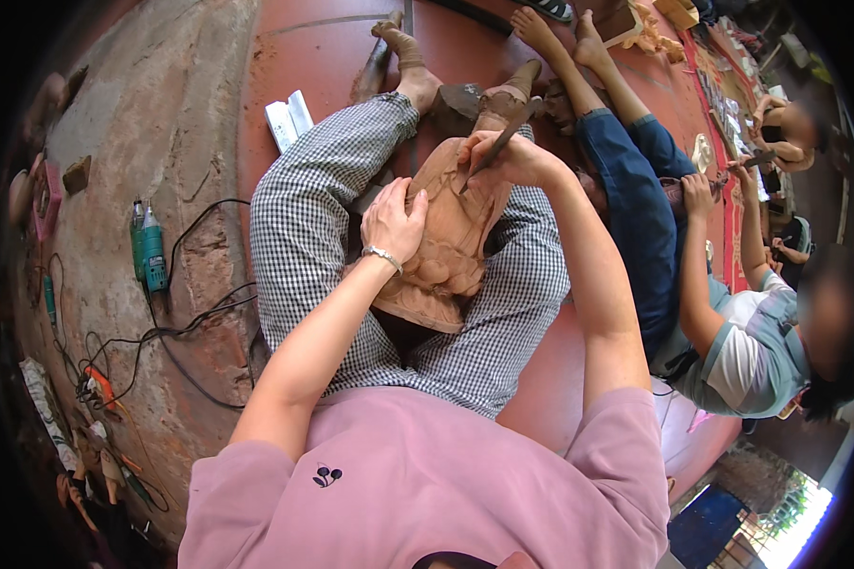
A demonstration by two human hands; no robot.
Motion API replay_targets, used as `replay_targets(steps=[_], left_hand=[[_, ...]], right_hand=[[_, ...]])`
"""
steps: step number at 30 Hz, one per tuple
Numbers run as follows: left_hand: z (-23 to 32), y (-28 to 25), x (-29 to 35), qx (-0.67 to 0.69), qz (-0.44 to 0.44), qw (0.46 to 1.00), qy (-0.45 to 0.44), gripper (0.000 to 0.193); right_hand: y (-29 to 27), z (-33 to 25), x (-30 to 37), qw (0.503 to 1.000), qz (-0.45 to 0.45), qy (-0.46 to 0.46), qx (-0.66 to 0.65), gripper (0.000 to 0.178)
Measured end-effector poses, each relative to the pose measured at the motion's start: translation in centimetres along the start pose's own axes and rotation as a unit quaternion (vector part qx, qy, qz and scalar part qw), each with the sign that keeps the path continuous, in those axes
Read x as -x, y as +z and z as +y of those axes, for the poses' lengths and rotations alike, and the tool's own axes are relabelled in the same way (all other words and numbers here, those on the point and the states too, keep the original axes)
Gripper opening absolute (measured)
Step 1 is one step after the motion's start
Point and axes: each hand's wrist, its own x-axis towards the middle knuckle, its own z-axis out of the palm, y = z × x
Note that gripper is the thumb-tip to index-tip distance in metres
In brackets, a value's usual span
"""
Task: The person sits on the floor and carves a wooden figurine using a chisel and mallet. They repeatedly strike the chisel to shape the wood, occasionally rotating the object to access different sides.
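A brown wooden carving (443, 228) with rounded, scalloped relief near its base lies between my legs, tilted slightly. My left hand (394, 220) rests along its left side, fingers lying nearly flat and close together on the wood. In my right hand (510, 159) is a slim, dark carving tool (514, 123), gripped in a pinch. Its pointed tip meets or hovers just over the upper right face of the carving; I cannot tell which. Part of the wood is covered by my hands, and its far end lies near my right foot.
A dark block (457, 102) sits between my feet. A white angled piece (288, 120) lies by my left leg. Green power tools (149, 247) with trailing black cables (176, 332) are on the rough ground at left. Close on the right sits another person (740, 346) in blue trousers, working with both hands.
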Motion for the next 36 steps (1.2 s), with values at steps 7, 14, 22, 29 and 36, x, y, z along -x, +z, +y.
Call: replay_targets(steps=[7, 14, 22, 29, 36], left_hand=[[0.0, -0.8, 0.1, 0.028, 0.024, 0.999, -0.01, 0.047], [0.0, -0.3, -0.1, 0.022, 0.031, 0.999, -0.006, 0.047], [0.1, -0.1, -0.1, 0.021, 0.036, 0.999, -0.004, 0.046], [0.2, -0.2, 0.1, 0.02, 0.038, 0.999, -0.009, 0.046], [0.2, -0.5, 0.0, 0.031, 0.038, 0.999, -0.018, 0.046]], right_hand=[[0.5, 0.6, -0.2, 0.992, 0.031, 0.003, -0.119, 0.015], [0.2, -0.7, -1.2, 0.985, 0.025, 0.136, -0.105, 0.017], [0.6, 0.4, -0.4, 0.998, 0.036, 0.028, -0.047, 0.019], [0.8, -0.3, 0.7, 0.998, 0.042, -0.033, -0.04, 0.018], [1.3, -0.6, 0.1, 0.985, 0.07, 0.123, -0.095, 0.015]])
